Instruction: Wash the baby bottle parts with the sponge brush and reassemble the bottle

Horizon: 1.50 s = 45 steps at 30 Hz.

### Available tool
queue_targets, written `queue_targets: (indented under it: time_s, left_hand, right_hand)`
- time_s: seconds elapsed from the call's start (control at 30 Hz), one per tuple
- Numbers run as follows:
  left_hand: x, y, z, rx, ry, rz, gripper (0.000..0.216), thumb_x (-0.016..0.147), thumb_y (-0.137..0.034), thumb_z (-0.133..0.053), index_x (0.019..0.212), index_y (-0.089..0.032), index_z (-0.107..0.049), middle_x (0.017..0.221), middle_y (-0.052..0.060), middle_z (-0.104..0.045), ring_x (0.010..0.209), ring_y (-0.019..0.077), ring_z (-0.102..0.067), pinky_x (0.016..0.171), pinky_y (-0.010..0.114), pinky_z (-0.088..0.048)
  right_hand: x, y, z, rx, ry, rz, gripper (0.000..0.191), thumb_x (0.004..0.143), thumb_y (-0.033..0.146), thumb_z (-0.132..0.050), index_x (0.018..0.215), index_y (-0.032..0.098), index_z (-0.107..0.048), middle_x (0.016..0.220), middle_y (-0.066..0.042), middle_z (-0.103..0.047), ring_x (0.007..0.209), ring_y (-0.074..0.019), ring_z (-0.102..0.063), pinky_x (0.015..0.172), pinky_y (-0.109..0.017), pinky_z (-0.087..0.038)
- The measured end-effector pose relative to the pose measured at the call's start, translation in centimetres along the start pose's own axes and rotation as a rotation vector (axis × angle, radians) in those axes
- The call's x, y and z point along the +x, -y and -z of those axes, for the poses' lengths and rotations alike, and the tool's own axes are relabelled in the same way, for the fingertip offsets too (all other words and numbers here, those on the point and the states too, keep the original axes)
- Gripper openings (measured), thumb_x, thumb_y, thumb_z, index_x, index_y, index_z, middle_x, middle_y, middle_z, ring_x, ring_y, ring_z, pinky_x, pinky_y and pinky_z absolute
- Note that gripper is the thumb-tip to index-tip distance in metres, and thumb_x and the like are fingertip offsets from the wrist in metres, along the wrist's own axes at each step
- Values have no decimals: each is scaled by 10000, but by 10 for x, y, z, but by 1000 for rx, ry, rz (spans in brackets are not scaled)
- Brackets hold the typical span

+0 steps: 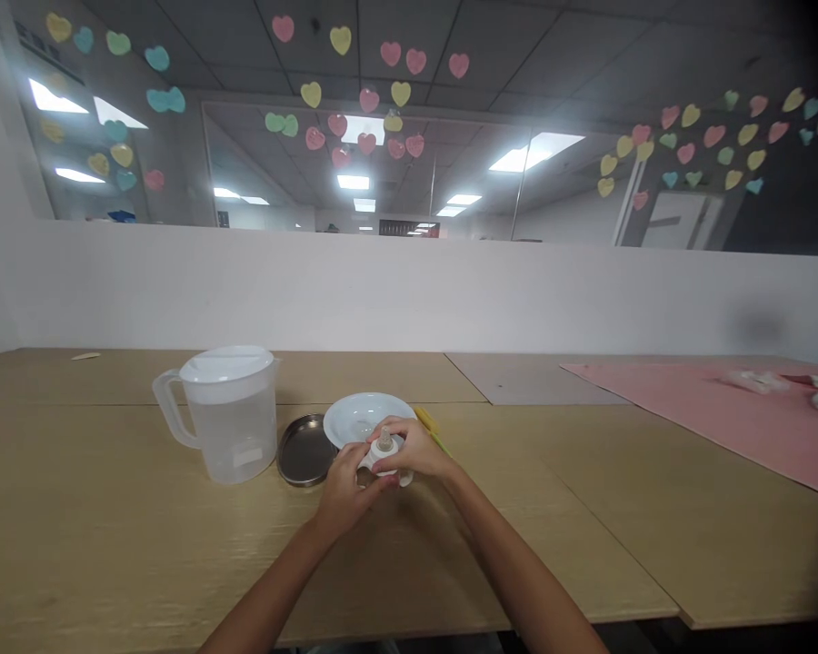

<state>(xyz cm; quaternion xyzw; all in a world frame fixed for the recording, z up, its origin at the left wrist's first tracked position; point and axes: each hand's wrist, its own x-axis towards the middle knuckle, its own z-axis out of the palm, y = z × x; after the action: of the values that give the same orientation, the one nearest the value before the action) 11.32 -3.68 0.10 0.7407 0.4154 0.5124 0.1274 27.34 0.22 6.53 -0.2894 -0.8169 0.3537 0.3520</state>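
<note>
A baby bottle (384, 444) with a clear teat and a white collar is held between both hands, just in front of the white bowl. My left hand (344, 489) grips it from the left, its fingers curled around the side. From the right, my right hand (415, 445) has its fingers closed around the collar. White handle-like parts stick out beside the bottle; the hands cover most of its body. The white bowl (344, 420) lies directly behind, partly hidden by the right hand. Left of it sits a round dark metal tray (304, 451).
A clear lidded pitcher (235, 431) stands at the left. Something yellow with a green handle (428, 421) shows behind my right hand. A pink mat (695, 400) covers the table's right side, with a plastic-wrapped item (758, 381) on it. A white wall (382, 291) rises behind.
</note>
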Motion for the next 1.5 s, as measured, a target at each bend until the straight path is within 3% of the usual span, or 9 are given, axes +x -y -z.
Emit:
queue_targets:
  time_s: [0.17, 0.27, 0.33, 0.4, 0.57, 0.77, 0.93, 1.23, 1.5]
  left_hand:
    - [-2, 2, 0, 67, -17, -35, 515, 764, -500, -601, 1165, -177, -577, 1076, 102, -649, 1020, 257, -577, 889, 407, -461]
    - [-4, 3, -2, 115, -37, -41, 575, 769, -501, -590, 1243, -181, -527, 1107, 109, -641, 1037, 260, -577, 898, 413, -461]
    - [-5, 4, -3, 131, -39, -45, 612, 773, -501, -582, 1285, -178, -491, 1109, 112, -640, 1039, 258, -580, 898, 408, -463]
    - [-5, 5, -4, 140, -45, -48, 624, 780, -498, -574, 1305, -174, -471, 1111, 113, -640, 1045, 255, -579, 900, 402, -463]
    - [-6, 6, -5, 144, -63, -58, 620, 777, -492, -583, 1299, -177, -476, 1107, 106, -642, 1042, 247, -581, 892, 391, -468]
    - [-5, 3, -4, 117, -49, -33, 581, 769, -498, -592, 1245, -172, -522, 1070, 103, -649, 1010, 245, -585, 872, 388, -474]
    - [-4, -2, -2, 78, -25, -33, 488, 773, -473, -595, 1164, -182, -574, 1047, 93, -653, 991, 248, -581, 873, 392, -471]
    - [-3, -1, -2, 76, -36, -28, 494, 757, -488, -609, 1153, -194, -592, 1027, 94, -658, 976, 256, -591, 849, 394, -485]
    - [-4, -2, -3, 82, -55, -15, 547, 765, -481, -607, 1222, -187, -552, 1093, 118, -640, 1036, 258, -582, 898, 418, -473]
  right_hand:
    - [1, -15, 28, 71, -56, -80, 667, 456, 273, -825, 1094, 247, -632, 1029, -27, -629, 953, -185, -558, 854, -329, -445]
    - [5, -34, 43, 110, -599, -155, 422, 576, 332, -737, 961, 182, -651, 855, -37, -634, 789, -153, -570, 805, -336, -459]
    - [8, -41, 45, 163, -783, -164, 356, 618, 390, -703, 891, 170, -643, 774, -31, -620, 723, -145, -563, 763, -326, -465]
    - [10, -42, 40, 255, -724, -137, 368, 641, 453, -689, 872, 171, -635, 752, -30, -623, 699, -141, -564, 727, -307, -465]
    - [6, -28, 24, 353, -157, -64, 544, 697, 618, -605, 984, 157, -636, 824, -56, -647, 715, -139, -574, 693, -280, -451]
    - [0, -14, 25, 253, 197, -68, 708, 493, 518, -792, 1087, 173, -622, 926, -41, -623, 819, -163, -567, 747, -286, -444]
    - [-3, -7, 25, 135, 213, -106, 513, 504, 309, -815, 981, 201, -660, 958, -13, -610, 883, -159, -552, 800, -284, -436]
    - [-5, 2, 27, 214, 184, -130, 519, 483, 272, -821, 973, 183, -673, 917, -26, -660, 862, -175, -578, 809, -312, -450]
    - [-8, -2, 33, 514, -132, -101, 458, 485, 309, -830, 897, 183, -671, 880, -44, -671, 865, -204, -602, 807, -340, -467]
